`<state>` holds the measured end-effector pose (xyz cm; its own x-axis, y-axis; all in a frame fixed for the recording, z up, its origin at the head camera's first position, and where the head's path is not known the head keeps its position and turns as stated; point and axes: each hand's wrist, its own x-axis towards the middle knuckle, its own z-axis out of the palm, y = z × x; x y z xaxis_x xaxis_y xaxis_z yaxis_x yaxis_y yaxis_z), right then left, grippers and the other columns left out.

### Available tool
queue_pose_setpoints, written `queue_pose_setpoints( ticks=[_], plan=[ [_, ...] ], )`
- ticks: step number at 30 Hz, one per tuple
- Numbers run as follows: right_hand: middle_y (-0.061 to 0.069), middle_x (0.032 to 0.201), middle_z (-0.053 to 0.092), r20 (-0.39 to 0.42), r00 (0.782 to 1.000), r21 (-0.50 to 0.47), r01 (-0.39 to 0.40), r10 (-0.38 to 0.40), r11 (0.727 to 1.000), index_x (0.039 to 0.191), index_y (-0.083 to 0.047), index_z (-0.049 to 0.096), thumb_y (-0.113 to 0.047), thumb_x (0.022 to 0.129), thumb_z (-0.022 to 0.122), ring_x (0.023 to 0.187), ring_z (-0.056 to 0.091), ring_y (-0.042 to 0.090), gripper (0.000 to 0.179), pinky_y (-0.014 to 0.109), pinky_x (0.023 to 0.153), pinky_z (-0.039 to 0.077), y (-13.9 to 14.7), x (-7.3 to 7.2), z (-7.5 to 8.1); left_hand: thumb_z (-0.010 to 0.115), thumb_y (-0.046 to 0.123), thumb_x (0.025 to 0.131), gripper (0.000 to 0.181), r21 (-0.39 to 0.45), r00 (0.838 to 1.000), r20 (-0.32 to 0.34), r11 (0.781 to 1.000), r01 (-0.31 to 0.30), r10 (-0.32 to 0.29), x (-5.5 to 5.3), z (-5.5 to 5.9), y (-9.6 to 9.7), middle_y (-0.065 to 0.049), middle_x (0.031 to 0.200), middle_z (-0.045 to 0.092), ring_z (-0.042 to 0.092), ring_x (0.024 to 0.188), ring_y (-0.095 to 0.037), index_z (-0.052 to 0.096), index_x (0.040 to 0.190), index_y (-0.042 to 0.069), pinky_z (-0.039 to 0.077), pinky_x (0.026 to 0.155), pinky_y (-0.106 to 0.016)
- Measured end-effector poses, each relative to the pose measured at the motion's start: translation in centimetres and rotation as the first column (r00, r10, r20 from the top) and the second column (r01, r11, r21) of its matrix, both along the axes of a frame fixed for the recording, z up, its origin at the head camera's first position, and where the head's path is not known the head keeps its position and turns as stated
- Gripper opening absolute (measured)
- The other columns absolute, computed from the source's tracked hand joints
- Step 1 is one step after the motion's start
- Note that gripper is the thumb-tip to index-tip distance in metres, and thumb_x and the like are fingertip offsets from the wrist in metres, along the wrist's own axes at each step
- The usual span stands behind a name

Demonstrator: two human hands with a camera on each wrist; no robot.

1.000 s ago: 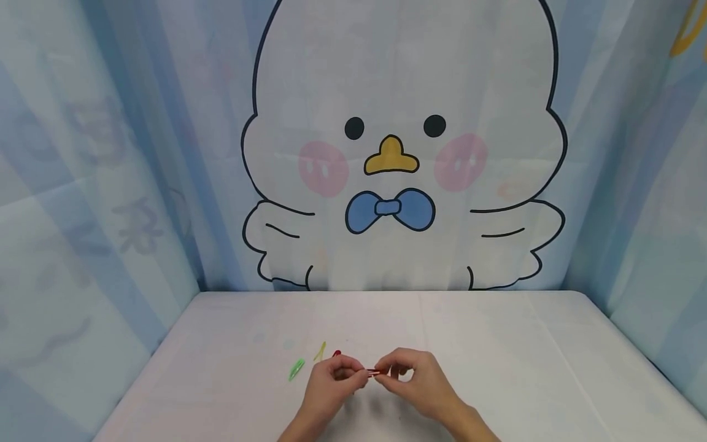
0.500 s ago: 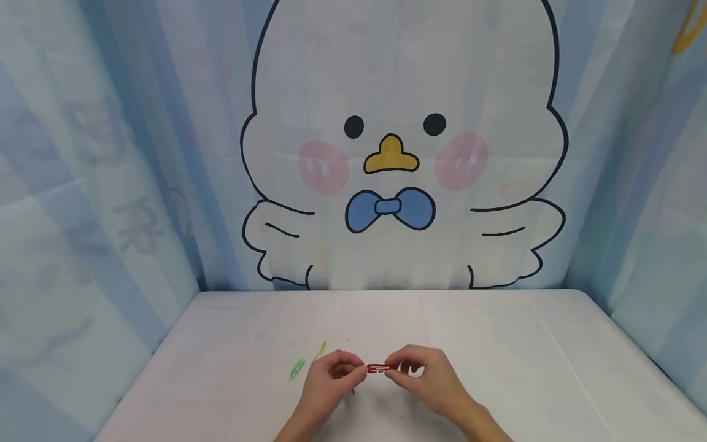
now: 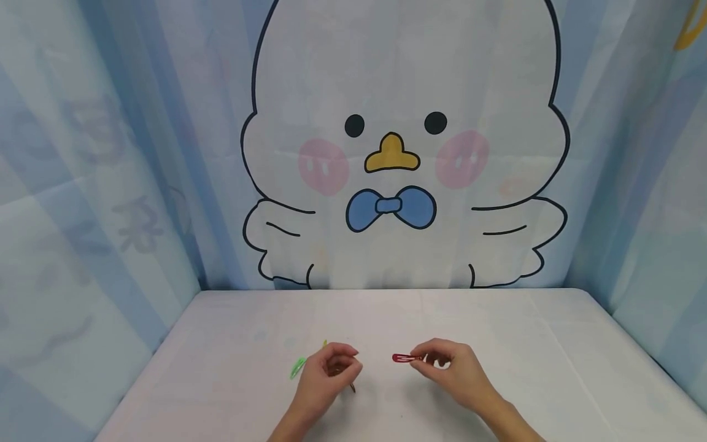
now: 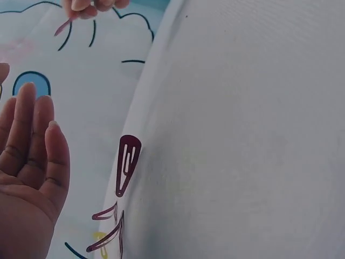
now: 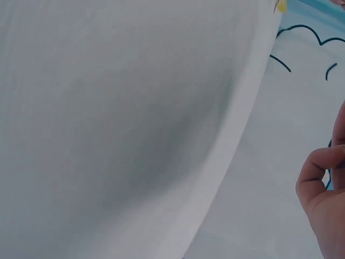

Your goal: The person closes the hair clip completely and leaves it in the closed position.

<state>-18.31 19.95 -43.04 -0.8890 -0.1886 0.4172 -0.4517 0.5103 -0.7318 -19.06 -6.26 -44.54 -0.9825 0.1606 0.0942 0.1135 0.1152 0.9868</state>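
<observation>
My right hand (image 3: 455, 371) pinches a red snap hair clip (image 3: 404, 358) by one end between thumb and fingertips, above the table. At the top of the left wrist view, the same clip (image 4: 61, 29) points away from the right hand's fingertips. My left hand (image 3: 327, 376) is to the left, apart from that clip, its fingers relaxed with nothing between them. Beneath it lies a dark red snap clip (image 4: 128, 164), mostly hidden by the hand in the head view. More dark red clips (image 4: 105, 234) lie close by.
A green snap clip (image 3: 297, 368) lies on the white-covered table (image 3: 497, 331) left of my left hand. A yellow clip (image 3: 324, 342) shows partly behind that hand. A curtain (image 3: 397, 258) with a cartoon bird hangs at the table's back edge.
Both hands were at the red hair clip before. My left hand has let go of it, and my right hand has carried it right and slightly away from me.
</observation>
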Motion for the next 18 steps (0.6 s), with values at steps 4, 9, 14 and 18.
queue_pose_setpoints(
  ticks=[4, 9, 14, 18],
  plan=[
    [-0.015, 0.077, 0.066, 0.037, 0.998, -0.006, 0.048, -0.047, 0.999, 0.09, -0.022, 0.076, -0.01, 0.082, 0.084, 0.071, 0.058, 0.009, 0.016, 0.025, 0.065, 0.046, 0.9, 0.1, 0.1, 0.076, 0.014, 0.09, 0.029, -0.017, 1.0, -0.013, 1.0, 0.003, -0.004, -0.2, 0.0, -0.6, -0.003, 0.094, 0.07, 0.065, 0.088, -0.019, 0.065, 0.114, 0.002, 0.052, 0.079, -0.026],
    [-0.014, 0.075, 0.066, 0.04, 0.997, -0.012, 0.073, -0.072, 0.997, 0.09, -0.021, 0.076, -0.01, 0.082, 0.084, 0.07, 0.057, 0.009, 0.016, 0.025, 0.063, 0.046, 2.1, 0.1, 0.2, 0.076, 0.013, 0.091, 0.03, -0.05, 0.998, -0.063, 0.999, 0.006, -0.009, -0.6, 0.0, -1.4, -0.003, 0.096, 0.071, 0.063, 0.091, -0.022, 0.063, 0.115, 0.001, 0.052, 0.078, -0.026],
    [-0.013, 0.074, 0.067, 0.072, 0.992, -0.004, 0.103, -0.103, 0.995, 0.091, -0.02, 0.076, -0.012, 0.083, 0.084, 0.066, 0.057, 0.009, 0.013, 0.025, 0.06, 0.046, 3.2, -0.1, 0.1, 0.075, 0.012, 0.091, 0.028, -0.079, 0.994, -0.112, 0.997, -0.019, 0.01, -0.9, -0.1, -2.2, -0.002, 0.096, 0.07, 0.065, 0.091, -0.02, 0.063, 0.114, 0.001, 0.052, 0.079, -0.026],
    [-0.011, 0.076, 0.067, 0.117, 0.985, 0.026, 0.123, -0.125, 0.992, 0.092, -0.019, 0.077, -0.015, 0.084, 0.083, 0.069, 0.058, 0.009, 0.011, 0.025, 0.063, 0.047, 4.0, -0.3, 0.1, 0.075, 0.011, 0.091, 0.027, -0.116, 0.993, -0.114, 0.993, -0.022, 0.009, -1.1, -0.4, -2.5, 0.0, 0.096, 0.07, 0.065, 0.09, -0.019, 0.064, 0.114, 0.002, 0.052, 0.077, -0.026]
  ],
)
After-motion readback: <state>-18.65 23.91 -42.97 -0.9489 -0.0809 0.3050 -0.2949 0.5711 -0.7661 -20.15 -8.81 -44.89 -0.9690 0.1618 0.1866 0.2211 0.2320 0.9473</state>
